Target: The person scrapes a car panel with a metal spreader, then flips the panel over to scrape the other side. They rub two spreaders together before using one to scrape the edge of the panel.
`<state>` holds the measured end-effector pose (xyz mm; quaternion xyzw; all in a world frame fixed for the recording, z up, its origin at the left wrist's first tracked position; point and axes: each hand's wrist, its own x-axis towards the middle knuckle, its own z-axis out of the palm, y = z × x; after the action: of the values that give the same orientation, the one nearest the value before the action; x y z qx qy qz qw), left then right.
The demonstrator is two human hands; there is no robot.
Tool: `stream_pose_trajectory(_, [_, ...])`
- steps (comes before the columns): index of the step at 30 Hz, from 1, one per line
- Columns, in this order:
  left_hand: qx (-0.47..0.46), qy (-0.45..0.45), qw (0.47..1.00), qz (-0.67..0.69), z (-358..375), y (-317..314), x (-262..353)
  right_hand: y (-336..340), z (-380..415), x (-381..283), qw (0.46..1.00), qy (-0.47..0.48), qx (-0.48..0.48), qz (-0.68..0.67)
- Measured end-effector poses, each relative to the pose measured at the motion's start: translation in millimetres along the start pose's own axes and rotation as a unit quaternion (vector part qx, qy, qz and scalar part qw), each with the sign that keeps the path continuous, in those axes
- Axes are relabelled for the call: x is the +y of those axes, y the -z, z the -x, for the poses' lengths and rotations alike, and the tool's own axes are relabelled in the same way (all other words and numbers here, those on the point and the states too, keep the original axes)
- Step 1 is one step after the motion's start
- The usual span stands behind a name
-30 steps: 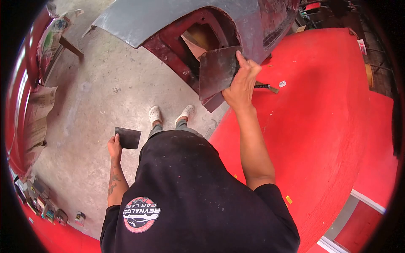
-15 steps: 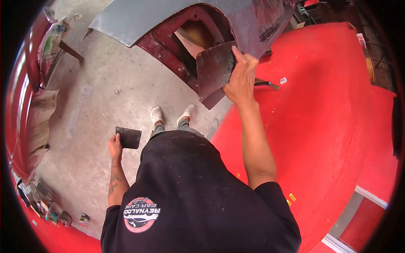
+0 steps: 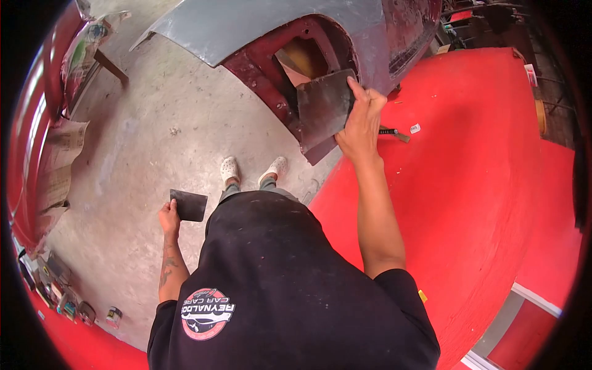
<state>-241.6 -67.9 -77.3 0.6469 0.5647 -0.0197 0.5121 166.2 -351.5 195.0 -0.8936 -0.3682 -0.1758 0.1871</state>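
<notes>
My left hand (image 3: 169, 217) grips a small dark flat sheet (image 3: 189, 206) by its edge, low over the grey floor. My right hand (image 3: 362, 123) pinches a larger dark flat sheet (image 3: 325, 106) by its right edge, fingers extended along the back side. That sheet overlaps the lower end of a grey and maroon car body panel (image 3: 271, 31), beside an opening in it. Whether the sheet touches the panel I cannot tell.
A large red surface (image 3: 456, 185) fills the right, with a brush (image 3: 394, 134) and a white label (image 3: 415, 128) on it. Red car parts with brown paper (image 3: 61, 160) stand at the left. Tools and a can (image 3: 114, 316) lie at the lower left.
The car panel and the red surface have shifted slightly right and down in view. My right hand and its sheet have moved the same way; my left hand stays nearly in place.
</notes>
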Motion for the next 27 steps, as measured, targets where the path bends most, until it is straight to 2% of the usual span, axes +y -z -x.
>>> stream_pose_trajectory(5, [-0.017, 0.01, 1.0, 0.02, 0, -3, 7, 14, -13, -12, 0.997, 0.019, 0.044, -0.064])
stream_pose_trajectory(7, [-0.007, 0.003, 1.0, 0.018, 1, -5, 17, 21, -11, -14, 0.97, -0.075, 0.061, -0.222])
stream_pose_trajectory(8, [-0.006, 0.004, 1.0, 0.019, 0, -6, 17, 9, -5, -11, 0.918, -0.147, 0.132, -0.345])
stream_pose_trajectory(9, [-0.011, -0.001, 1.0, 0.004, -3, -5, 14, 17, 3, -12, 0.87, -0.256, 0.124, -0.403])
stream_pose_trajectory(11, [-0.018, -0.007, 1.0, -0.012, -7, -3, 8, 24, 1, -14, 0.832, -0.277, 0.167, -0.45])
stream_pose_trajectory(18, [-0.017, -0.003, 1.0, 0.014, -3, -7, 15, 24, -7, -9, 0.826, -0.309, 0.145, -0.448])
stream_pose_trajectory(21, [-0.018, -0.008, 1.0, 0.006, -4, -8, 12, 30, -18, -13, 0.832, -0.357, 0.132, -0.404])
stream_pose_trajectory(23, [-0.02, -0.012, 1.0, -0.003, -8, -8, 6, 30, -26, -18, 0.802, -0.335, 0.16, -0.469])
stream_pose_trajectory(27, [-0.023, -0.013, 1.0, 0.014, -6, -12, 10, 23, -42, -18, 0.814, -0.305, 0.166, -0.465])
